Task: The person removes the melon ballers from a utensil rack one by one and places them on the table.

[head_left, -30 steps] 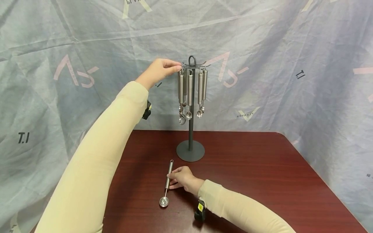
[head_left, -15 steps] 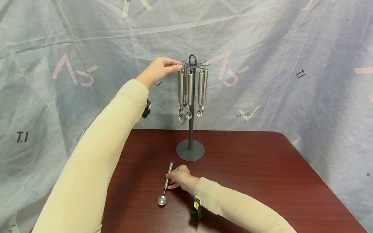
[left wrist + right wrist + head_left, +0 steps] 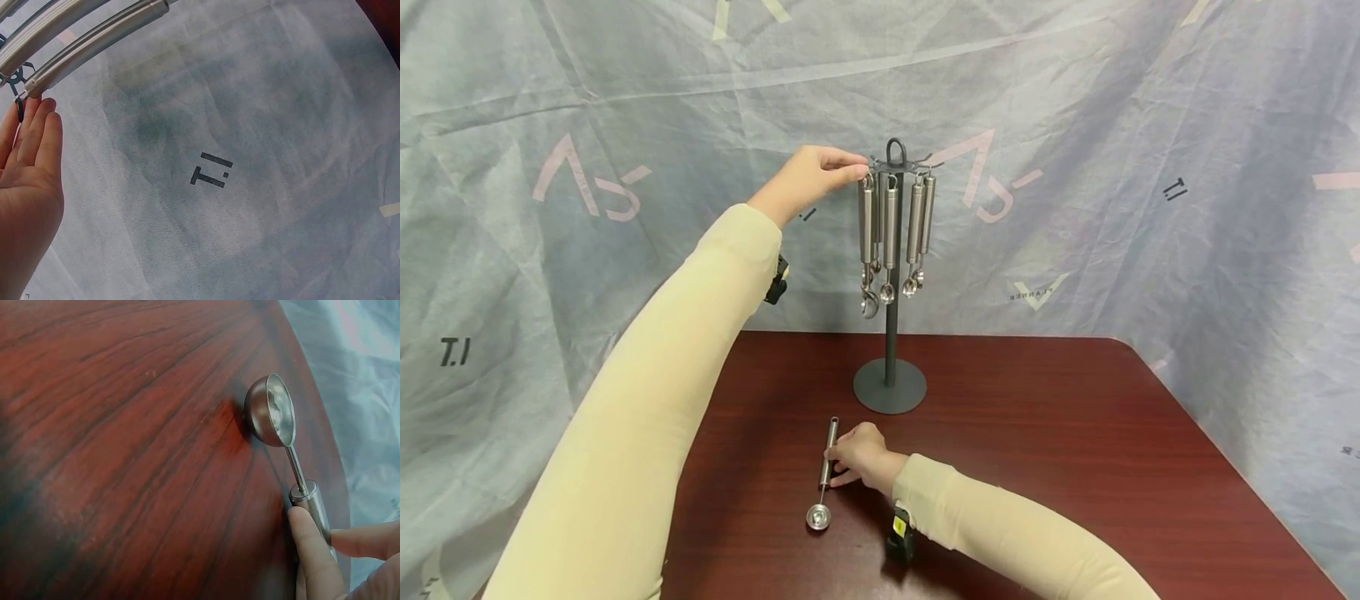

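Observation:
In the head view my left hand (image 3: 814, 177) is at the top of a dark grey rack (image 3: 891, 333). It pinches the end of one of the rack's hooks between thumb and fingertips; the left wrist view shows that dark hook (image 3: 21, 111) against the fingers. Several steel-handled scoops (image 3: 890, 225) hang from the rack. Low on the table, my right hand (image 3: 863, 457) pinches the steel handle of a melon baller (image 3: 818, 517). Its round bowl (image 3: 265, 412) points towards me and sits on or just above the wood; I cannot tell which.
The rack's round base (image 3: 890, 398) stands on a dark red wooden table (image 3: 1037, 417). A grey printed cloth (image 3: 1112, 167) hangs behind and at the sides. Black wrist cameras (image 3: 900, 533) are strapped under the sleeves.
My right hand has shifted slightly left with the melon baller, whose handle end has swung left and a little nearer. The left hand stays at the rack's hook.

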`<state>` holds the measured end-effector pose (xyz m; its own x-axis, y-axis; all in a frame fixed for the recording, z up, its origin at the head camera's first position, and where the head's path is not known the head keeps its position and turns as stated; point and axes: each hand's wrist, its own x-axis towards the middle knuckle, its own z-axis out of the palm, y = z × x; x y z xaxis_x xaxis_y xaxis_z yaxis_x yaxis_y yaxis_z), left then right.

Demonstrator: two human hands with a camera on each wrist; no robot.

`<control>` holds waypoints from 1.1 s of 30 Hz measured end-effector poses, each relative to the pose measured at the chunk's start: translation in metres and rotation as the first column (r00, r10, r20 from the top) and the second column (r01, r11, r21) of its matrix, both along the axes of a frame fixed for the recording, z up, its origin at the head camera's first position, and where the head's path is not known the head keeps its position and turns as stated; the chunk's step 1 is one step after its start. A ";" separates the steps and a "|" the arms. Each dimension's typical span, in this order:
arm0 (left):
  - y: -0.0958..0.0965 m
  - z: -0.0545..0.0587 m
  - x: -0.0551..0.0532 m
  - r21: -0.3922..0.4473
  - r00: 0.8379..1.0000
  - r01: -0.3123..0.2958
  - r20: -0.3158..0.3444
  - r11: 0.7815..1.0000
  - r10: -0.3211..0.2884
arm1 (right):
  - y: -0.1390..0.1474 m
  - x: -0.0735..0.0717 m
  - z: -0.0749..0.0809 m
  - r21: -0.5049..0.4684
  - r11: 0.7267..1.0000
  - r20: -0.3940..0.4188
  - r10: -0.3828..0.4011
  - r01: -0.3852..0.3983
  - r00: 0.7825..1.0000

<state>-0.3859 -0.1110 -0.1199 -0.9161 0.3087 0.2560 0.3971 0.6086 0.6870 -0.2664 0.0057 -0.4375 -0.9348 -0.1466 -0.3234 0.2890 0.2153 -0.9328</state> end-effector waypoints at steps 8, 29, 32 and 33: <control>0.001 0.000 0.002 0.005 1.000 0.005 -0.004 1.000 -0.005 | 0.000 -0.001 0.000 -0.001 1.000 0.006 0.019 -0.019 1.000; 0.001 0.001 0.001 0.064 1.000 0.022 0.014 0.998 -0.023 | 0.016 -0.008 0.003 -0.056 0.995 0.016 0.077 -0.076 0.997; 0.000 0.003 0.002 0.056 0.998 0.039 0.043 0.998 -0.042 | 0.021 -0.013 0.006 -0.075 0.994 0.022 0.080 -0.078 0.997; 0.000 0.003 0.002 0.057 0.997 0.048 0.050 0.997 -0.051 | 0.024 -0.015 0.009 -0.081 0.994 0.023 0.081 -0.079 0.996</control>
<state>-0.3843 -0.1113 -0.1165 -0.9122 0.3408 0.2274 0.3895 0.5492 0.7394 -0.2810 0.0293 -0.4289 -0.9104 -0.2471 -0.3318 0.2983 0.1635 -0.9404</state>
